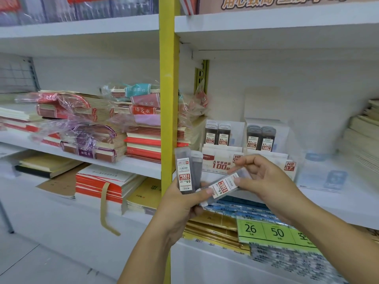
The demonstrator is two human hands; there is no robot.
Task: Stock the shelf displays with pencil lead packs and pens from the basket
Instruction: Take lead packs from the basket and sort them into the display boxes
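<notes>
Two lead packs [184, 173] stand upright in the left hand [180, 203], its fingers curled round them. One tilted pack [224, 186], at their four o'clock, is pinched by the right hand [266, 181]. Four shelved packs [217, 136] fill two display boxes [222, 160] at one o'clock, two in each.

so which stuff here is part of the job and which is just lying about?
Job: left hand gripping lead packs; right hand pinching 0.5 lead pack; HB 0.5 display; HB 0.7 display.
Lying about: wrapped notebook stacks; green label sheets; gold packs.
</notes>
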